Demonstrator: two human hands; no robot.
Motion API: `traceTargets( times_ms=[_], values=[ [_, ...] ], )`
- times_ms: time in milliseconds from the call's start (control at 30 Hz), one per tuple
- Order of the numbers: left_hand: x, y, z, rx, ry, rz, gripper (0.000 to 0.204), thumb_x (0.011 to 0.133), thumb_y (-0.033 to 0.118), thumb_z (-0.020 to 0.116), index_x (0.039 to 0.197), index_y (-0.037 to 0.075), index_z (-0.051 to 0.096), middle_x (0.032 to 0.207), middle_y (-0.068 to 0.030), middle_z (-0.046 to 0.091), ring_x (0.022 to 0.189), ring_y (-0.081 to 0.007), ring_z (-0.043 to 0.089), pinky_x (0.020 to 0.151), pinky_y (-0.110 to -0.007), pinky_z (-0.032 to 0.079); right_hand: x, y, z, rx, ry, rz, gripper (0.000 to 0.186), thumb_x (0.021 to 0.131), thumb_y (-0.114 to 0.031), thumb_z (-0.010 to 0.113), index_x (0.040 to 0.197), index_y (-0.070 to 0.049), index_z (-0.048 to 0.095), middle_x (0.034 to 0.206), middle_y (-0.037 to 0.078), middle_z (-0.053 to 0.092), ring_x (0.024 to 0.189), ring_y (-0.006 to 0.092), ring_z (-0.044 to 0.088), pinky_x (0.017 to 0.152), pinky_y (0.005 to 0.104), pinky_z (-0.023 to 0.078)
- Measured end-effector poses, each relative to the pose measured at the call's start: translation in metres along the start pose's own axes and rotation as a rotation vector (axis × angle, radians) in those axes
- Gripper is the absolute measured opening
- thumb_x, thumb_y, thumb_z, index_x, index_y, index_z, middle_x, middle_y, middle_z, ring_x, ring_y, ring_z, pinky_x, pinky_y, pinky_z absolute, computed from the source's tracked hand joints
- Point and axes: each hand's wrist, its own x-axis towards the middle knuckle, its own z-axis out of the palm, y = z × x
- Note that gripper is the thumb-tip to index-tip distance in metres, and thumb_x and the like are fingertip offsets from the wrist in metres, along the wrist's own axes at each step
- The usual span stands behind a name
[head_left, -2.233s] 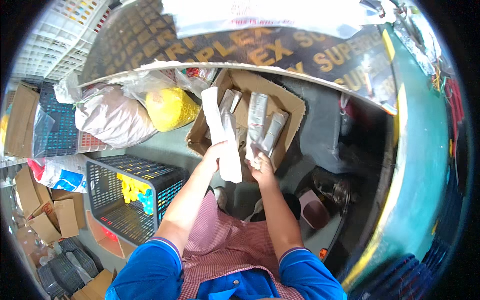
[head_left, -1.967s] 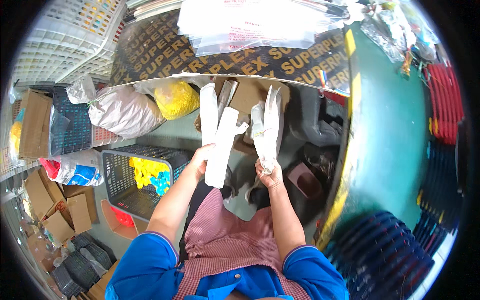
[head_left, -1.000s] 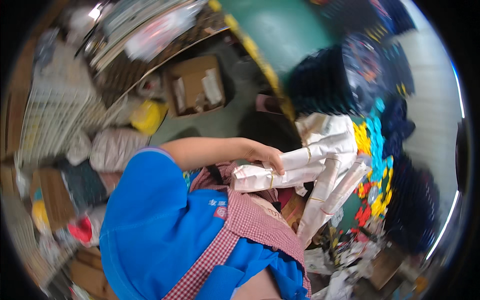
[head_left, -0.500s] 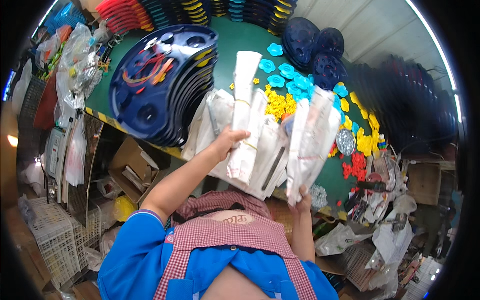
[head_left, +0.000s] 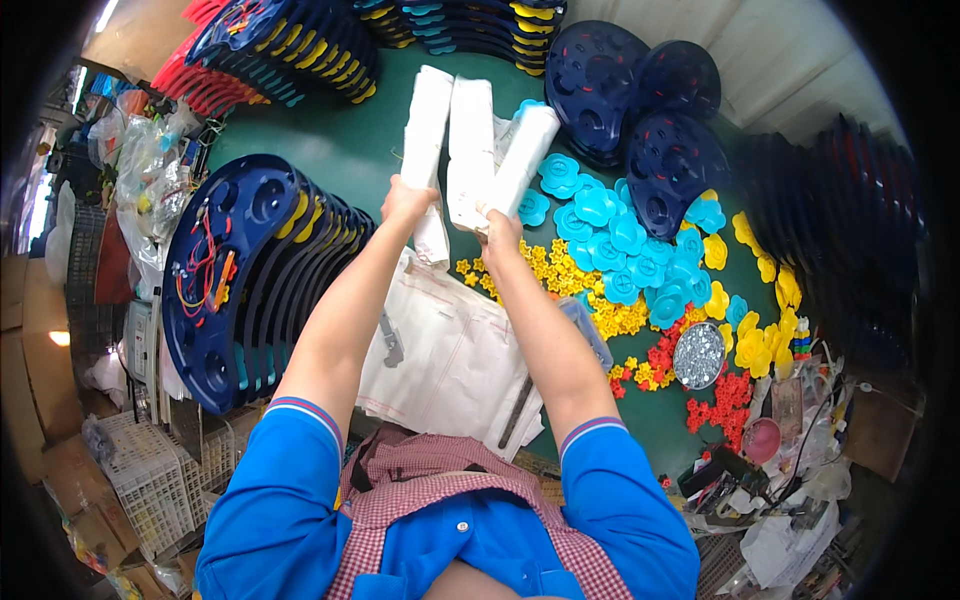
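Observation:
My left hand [head_left: 408, 205] grips a long white rolled paper bundle [head_left: 428, 130] over the middle of the green table. Close beside it, my right hand [head_left: 500, 232] is closed on another white paper bundle [head_left: 527, 155], tilted to the right. Between the two lies a third white roll [head_left: 471, 140]; I cannot tell whether it rests on the table or is pressed by my right hand. Nearer my body, flat white paper sheets [head_left: 440, 350] cover the table, with a dark strip [head_left: 515, 408] at their right edge.
Stacked dark-blue curved trays [head_left: 215, 290] stand at left, more [head_left: 290, 45] at the back. To the right, blue flower pieces [head_left: 620, 240], small yellow ones [head_left: 560, 270], red ones [head_left: 718, 408] and a round dish of silvery bits [head_left: 699, 356] lie on the green table [head_left: 300, 130].
Both hands have moved forward, away from my body, carrying the white bundles to the back of the table. The right hand has come left, close to the left one. The flat sheets now lie uncovered.

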Motion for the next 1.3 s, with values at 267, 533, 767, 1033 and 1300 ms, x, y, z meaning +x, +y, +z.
traceTargets(
  times_ms=[267,533,767,1033,1300],
  values=[
    [0.011,0.02,0.017,0.261,0.175,0.305,0.06,0.073,0.026,0.073,0.125,0.004,0.054,0.119,-0.0198,0.064,0.109,-0.0356,0.062,0.092,-0.043,0.049,-0.01,-0.016,-0.028,-1.155,0.147,-0.583,0.086,0.068,-0.028,0.086,0.135,0.005,0.043,0.132,0.024,0.046,0.119,0.041,0.046,0.105,0.0462,0.036],
    [-0.144,-0.058,-0.028,-1.019,-0.798,-0.042,0.079,0.076,0.014,0.074,0.144,0.008,0.035,0.127,-0.0084,0.056,0.111,-0.0205,0.057,0.093,-0.035,0.047,-0.129,-0.105,0.017,-0.166,-0.365,0.249,0.075,0.09,-0.019,0.068,0.15,-0.003,0.027,0.14,0.014,0.047,0.127,0.0271,0.048,0.104,0.0393,0.04],
    [-0.196,-0.07,-0.049,-1.063,-0.872,-0.039,0.08,0.085,0.029,0.071,0.148,0.008,0.025,0.14,-0.0124,0.045,0.127,-0.0227,0.048,0.101,-0.039,0.044,-0.234,-0.077,-0.022,-1.007,-0.392,-0.46,0.052,0.089,-0.01,0.065,0.137,0.001,0.048,0.13,0.023,0.056,0.123,0.0335,0.055,0.104,0.0369,0.042],
    [-0.224,-0.077,-0.046,-1.187,-0.587,-0.052,0.058,0.086,0.01,0.071,0.133,0.003,0.038,0.119,-0.0124,0.058,0.109,-0.021,0.06,0.089,-0.034,0.054,-0.28,-0.101,-0.037,-1.477,-0.579,-0.986,0.033,0.078,-0.001,0.065,0.11,-0.008,0.07,0.099,0.005,0.068,0.081,0.0205,0.069,0.064,0.0304,0.055],
    [-0.237,-0.096,-0.038,-1.129,-0.601,-0.149,0.059,0.08,0.005,0.076,0.129,0.0,0.043,0.114,-0.0134,0.061,0.1,-0.0235,0.064,0.086,-0.037,0.055,-0.294,-0.101,-0.037,-1.582,-0.693,-0.86,0.017,0.074,-0.01,0.068,0.089,-0.006,0.061,0.078,0.006,0.058,0.073,0.0248,0.062,0.062,0.0366,0.051]
  ],
)
